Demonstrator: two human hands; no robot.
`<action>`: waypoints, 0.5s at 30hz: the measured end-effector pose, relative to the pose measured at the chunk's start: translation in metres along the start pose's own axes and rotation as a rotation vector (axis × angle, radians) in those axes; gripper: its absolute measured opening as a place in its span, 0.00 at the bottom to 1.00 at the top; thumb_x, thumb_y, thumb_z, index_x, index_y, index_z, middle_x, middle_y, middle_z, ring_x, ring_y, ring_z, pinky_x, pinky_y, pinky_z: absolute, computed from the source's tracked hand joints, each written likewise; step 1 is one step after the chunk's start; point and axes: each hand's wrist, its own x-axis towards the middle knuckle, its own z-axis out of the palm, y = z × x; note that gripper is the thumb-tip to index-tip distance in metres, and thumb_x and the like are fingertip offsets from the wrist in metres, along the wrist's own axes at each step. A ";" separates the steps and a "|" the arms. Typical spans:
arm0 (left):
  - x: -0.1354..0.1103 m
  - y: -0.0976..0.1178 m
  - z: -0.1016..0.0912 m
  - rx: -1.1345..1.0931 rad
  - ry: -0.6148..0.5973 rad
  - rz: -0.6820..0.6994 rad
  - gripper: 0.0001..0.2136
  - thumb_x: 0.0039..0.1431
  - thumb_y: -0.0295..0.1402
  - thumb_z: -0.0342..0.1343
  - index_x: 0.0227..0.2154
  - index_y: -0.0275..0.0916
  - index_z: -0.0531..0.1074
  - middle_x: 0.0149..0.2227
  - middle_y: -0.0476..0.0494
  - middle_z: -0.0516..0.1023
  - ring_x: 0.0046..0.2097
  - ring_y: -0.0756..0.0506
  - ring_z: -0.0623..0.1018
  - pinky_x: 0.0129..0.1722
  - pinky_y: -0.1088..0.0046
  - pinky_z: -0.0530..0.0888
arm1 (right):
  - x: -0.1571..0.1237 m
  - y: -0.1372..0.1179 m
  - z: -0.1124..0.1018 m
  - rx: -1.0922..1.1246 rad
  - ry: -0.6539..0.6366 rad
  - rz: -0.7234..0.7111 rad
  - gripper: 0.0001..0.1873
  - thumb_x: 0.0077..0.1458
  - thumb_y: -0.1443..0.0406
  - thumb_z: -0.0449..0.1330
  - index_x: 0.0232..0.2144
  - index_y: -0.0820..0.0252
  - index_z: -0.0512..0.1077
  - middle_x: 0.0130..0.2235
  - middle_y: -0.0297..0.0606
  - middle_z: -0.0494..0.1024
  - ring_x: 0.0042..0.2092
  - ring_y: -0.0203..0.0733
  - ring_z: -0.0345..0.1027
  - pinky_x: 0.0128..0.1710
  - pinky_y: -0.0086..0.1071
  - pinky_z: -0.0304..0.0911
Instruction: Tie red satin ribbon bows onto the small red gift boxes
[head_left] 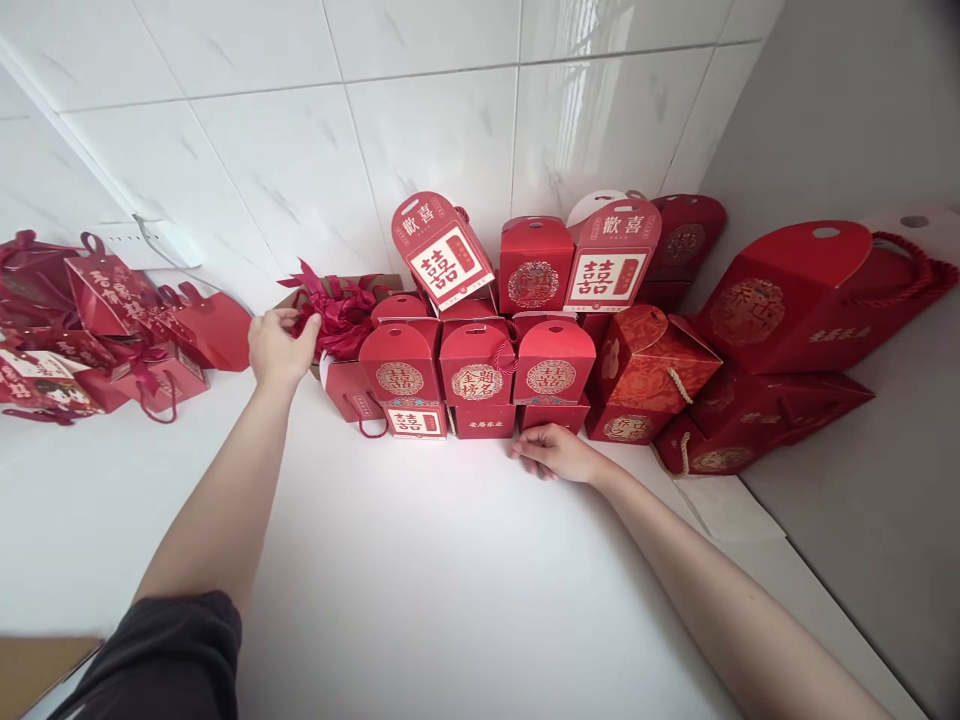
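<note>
My left hand (283, 348) is at the left end of a small cardboard box (386, 284) by the wall, its thumb and fingers bent around the edge of a heap of dark red ribbon (341, 312). Part of that grip is hidden. My right hand (555, 453) rests low on the white table, fingers loosely bent and apart, holding nothing visible. Just behind it stands a red gift box (556, 362) with a gold round emblem, stacked on another. Beside that one is a red box with gold characters (478, 368). A pink-red box with a white label (442, 250) leans tilted on top.
More red gift boxes (787, 290) with rope handles are stacked at the right against a grey panel (847, 130). At the left lies a pile of red boxes with ribbons (112, 310), near a wall socket (146, 243) and cable. Tiled wall (427, 130) closes the back.
</note>
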 end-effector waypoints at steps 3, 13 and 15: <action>0.011 0.014 0.009 0.161 0.060 0.121 0.19 0.50 0.44 0.62 0.42 0.38 0.71 0.45 0.35 0.73 0.53 0.33 0.69 0.56 0.51 0.66 | -0.001 0.000 -0.001 0.000 -0.003 0.008 0.23 0.56 0.47 0.56 0.32 0.62 0.72 0.23 0.31 0.71 0.18 0.29 0.58 0.19 0.27 0.52; 0.036 0.005 0.024 -0.028 0.050 -0.312 0.11 0.49 0.41 0.61 0.26 0.37 0.76 0.31 0.43 0.77 0.41 0.40 0.76 0.47 0.60 0.72 | 0.000 0.002 0.000 -0.014 -0.011 0.010 0.25 0.56 0.45 0.55 0.32 0.62 0.72 0.23 0.31 0.71 0.18 0.29 0.58 0.19 0.27 0.53; 0.039 0.005 0.026 -0.085 0.039 -0.310 0.12 0.47 0.41 0.62 0.25 0.36 0.76 0.28 0.45 0.76 0.38 0.41 0.76 0.45 0.62 0.73 | 0.000 0.002 0.000 -0.014 -0.013 0.005 0.25 0.56 0.45 0.55 0.33 0.62 0.72 0.23 0.31 0.71 0.18 0.29 0.58 0.19 0.27 0.53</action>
